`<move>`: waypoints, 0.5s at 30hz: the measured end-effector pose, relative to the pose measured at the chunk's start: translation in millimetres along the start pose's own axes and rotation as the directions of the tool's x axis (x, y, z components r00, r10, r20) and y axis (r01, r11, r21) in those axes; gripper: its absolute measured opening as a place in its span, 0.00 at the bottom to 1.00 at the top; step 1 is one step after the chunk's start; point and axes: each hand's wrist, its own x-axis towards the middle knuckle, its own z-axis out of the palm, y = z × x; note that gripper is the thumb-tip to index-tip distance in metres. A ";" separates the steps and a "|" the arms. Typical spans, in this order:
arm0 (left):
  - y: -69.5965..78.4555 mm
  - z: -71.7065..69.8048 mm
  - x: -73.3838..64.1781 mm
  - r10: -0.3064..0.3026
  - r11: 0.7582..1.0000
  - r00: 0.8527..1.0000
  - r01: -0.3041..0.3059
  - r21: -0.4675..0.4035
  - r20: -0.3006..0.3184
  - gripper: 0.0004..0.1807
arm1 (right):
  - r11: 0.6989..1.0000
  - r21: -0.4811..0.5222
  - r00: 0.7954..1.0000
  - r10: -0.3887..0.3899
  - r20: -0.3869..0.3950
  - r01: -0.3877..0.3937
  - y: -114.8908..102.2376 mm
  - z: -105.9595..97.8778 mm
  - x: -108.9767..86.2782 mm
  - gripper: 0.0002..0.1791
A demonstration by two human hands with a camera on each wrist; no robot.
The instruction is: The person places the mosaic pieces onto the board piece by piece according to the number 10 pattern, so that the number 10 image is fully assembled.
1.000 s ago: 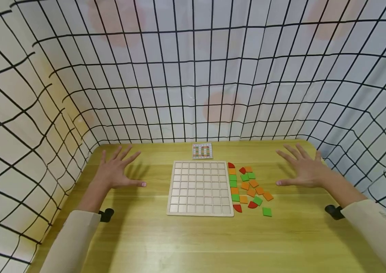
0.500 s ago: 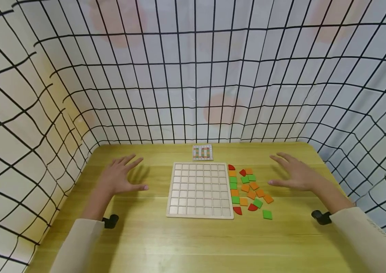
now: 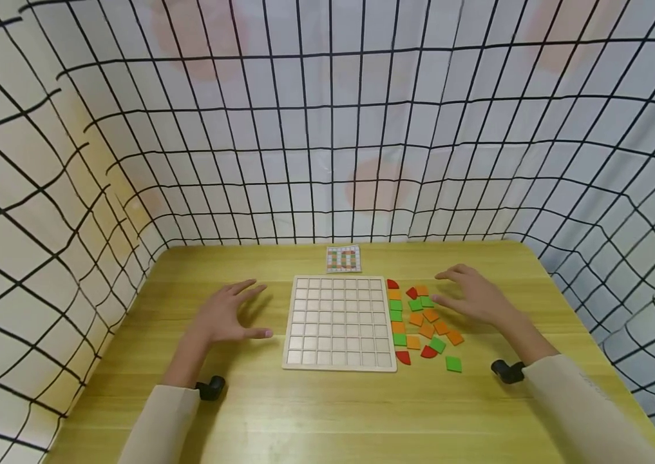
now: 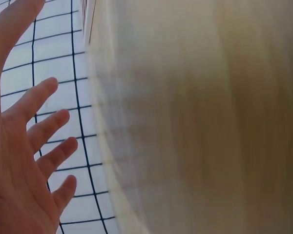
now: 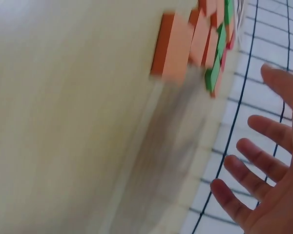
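A pale square grid board (image 3: 340, 323) lies flat in the middle of the table in the head view. My left hand (image 3: 226, 316) hovers left of it with fingers spread and nothing held; the left wrist view also shows that bare palm (image 4: 22, 151). On the other side, my right hand (image 3: 472, 296) is above the table at the right edge of the scattered tiles, its thumb overlapping a green tile (image 3: 427, 301) in the head view. Orange tiles (image 3: 440, 328), green ones and red quarter-round pieces (image 3: 428, 352) lie along the board's right side. Nothing is in the right palm (image 5: 278, 195).
A small printed card (image 3: 343, 259) with a coloured grid pattern lies behind the board. White walls with black netting (image 3: 327, 161) enclose the wooden table (image 3: 315, 412) at the back and sides. One green tile (image 3: 453, 364) lies apart at the front right.
Both hands have moved inward, the left one rightward toward the board and the right one leftward to the tiles. Their fingers are less widely spread. Board, card and tiles stay put.
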 end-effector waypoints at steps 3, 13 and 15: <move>5.2 6.2 0.5 0.022 0.999 1.000 -0.022 -0.023 0.001 0.60 | 1.000 0.007 1.000 -0.004 -0.010 0.005 -5.5 9.6 7.5 0.32; 22.2 20.5 -1.5 0.052 0.997 0.998 -0.050 -0.065 0.021 0.60 | 0.997 0.076 0.999 0.023 -0.028 -0.021 -20.0 34.9 26.1 0.20; 24.7 23.3 -2.2 0.067 0.996 0.997 -0.066 -0.056 0.031 0.60 | 0.997 0.076 0.999 0.034 -0.028 -0.032 -22.0 38.7 29.1 0.18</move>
